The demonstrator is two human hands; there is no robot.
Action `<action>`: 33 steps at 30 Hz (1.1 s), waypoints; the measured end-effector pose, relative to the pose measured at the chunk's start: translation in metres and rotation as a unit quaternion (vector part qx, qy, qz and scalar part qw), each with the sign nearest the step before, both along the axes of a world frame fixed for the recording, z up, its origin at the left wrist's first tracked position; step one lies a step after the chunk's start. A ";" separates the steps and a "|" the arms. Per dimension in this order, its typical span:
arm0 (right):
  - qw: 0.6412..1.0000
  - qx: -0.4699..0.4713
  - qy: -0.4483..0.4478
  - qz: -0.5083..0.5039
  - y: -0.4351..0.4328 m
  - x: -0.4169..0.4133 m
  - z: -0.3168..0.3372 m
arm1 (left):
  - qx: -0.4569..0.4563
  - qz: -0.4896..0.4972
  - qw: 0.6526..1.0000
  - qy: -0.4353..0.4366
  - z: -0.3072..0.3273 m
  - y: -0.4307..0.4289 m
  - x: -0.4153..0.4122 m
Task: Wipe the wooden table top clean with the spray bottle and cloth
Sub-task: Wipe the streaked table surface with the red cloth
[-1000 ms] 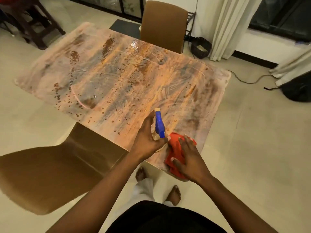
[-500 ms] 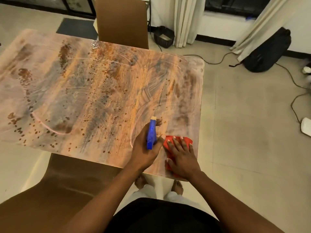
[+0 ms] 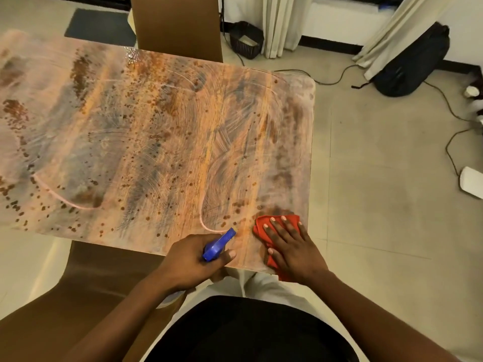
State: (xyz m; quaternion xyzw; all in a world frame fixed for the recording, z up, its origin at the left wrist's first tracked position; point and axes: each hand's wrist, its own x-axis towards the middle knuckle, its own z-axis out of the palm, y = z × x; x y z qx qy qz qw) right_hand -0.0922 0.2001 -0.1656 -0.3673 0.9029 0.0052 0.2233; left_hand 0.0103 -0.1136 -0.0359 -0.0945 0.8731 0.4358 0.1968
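Right fingers [image 3: 277, 228]: straight and spread, pressed flat on a folded red cloth [image 3: 260, 228].
Right hand [image 3: 294, 248]: palm down on the cloth, wrist past the table's near edge.
Red cloth: on the near right corner of the table top, its near end hanging just over the edge below the palm.
Left fingers [image 3: 230, 254]: curled in a grip round the neck of a spray bottle with a blue plastic trigger head [image 3: 218, 245], the thumb lying beside the head.
Left hand [image 3: 190, 259]: over the table's near edge, just left of the right hand and not touching it.
Spray bottle: nozzle tilted away and to the right, near the cloth but apart from it; its body is mostly hidden under the hand.
Wooden table top [image 3: 156, 126]: orange-brown, covered in pale curved wipe streaks and dark brown specks, with a wet glint at the far edge.
Brown chairs: one [image 3: 177, 24] at the far side, one [image 3: 78, 296] at the near left.
Floor to the right: a black bag [image 3: 413, 64], a dark basket [image 3: 247, 39], trailing cables and pale curtains [image 3: 283, 22].
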 end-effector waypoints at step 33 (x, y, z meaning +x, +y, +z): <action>0.997 -0.069 -0.019 -0.002 -0.004 0.018 -0.001 | 0.019 0.149 0.987 -0.050 0.017 -0.013 -0.018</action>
